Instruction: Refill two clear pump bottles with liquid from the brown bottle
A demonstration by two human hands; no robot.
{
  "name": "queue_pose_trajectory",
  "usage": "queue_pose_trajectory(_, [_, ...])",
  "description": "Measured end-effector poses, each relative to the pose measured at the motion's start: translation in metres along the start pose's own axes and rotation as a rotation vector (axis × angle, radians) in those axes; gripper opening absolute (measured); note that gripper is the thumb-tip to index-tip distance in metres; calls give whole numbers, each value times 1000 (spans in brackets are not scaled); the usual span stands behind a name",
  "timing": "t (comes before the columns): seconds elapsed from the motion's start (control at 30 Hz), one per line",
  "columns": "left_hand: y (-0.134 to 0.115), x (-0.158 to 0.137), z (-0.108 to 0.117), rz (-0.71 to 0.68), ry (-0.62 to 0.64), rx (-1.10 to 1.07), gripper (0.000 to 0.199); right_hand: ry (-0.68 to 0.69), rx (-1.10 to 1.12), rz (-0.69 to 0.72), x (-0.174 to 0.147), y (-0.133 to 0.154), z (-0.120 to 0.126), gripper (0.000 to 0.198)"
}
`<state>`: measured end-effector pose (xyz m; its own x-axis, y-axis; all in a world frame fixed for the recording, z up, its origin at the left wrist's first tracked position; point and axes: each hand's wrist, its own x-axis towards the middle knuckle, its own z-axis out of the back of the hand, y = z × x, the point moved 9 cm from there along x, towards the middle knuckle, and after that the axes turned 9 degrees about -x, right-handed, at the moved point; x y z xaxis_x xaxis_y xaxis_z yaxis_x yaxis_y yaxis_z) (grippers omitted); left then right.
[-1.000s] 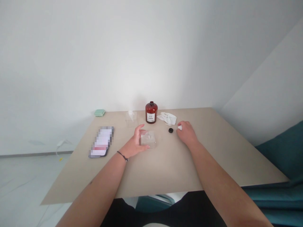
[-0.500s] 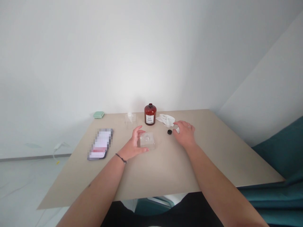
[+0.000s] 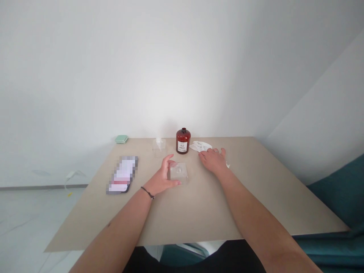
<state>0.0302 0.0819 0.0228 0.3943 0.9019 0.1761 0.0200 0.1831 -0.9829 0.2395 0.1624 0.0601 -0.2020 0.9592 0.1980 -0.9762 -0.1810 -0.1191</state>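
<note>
My left hand (image 3: 165,176) curls around the left side of a clear square bottle (image 3: 179,173) with a round opening on top, standing on the table. Palm down, my right hand (image 3: 213,159) has its fingers bent towards the tabletop, beside a crumpled white tissue (image 3: 200,146); what lies beneath the fingers is hidden. A bit of white material (image 3: 228,165) shows at the right edge of this hand. Behind the clear bottle stands a dark red bottle (image 3: 182,143) with a white label and an uncapped neck.
Another clear square container (image 3: 159,148) with a white upper part stands at the back. A phone (image 3: 123,174), blurred out, lies on the left of the table (image 3: 182,216). At the back left corner sits a small green case (image 3: 121,139). Teal fabric (image 3: 332,193) hangs on the right.
My right hand has shifted left and turned over the spot where a small black cap lay, and the cap is now out of sight. My left hand keeps hold of the clear bottle.
</note>
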Motion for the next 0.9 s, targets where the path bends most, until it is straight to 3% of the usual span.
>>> queue_pose_trajectory(0.17, [-1,0,-1,12,-2,3,109,-174,182,-100,-13,-16,27,41])
queue_pose_trajectory(0.37, [-3,1,-2,6,-10,13,110,-319,749,-171,-39,-27,56,36])
queue_pose_trajectory(0.57, [-5,2,-1,-11,-18,58,109,-250,1137,-16,-40,15,85,34])
queue_pose_trajectory(0.73, [-4,2,0,-30,-27,44,111,-205,1191,113,-34,51,99,24])
queue_pose_trajectory(0.9, [-7,3,-1,-51,-14,38,109,-206,1290,208,-34,70,92,22])
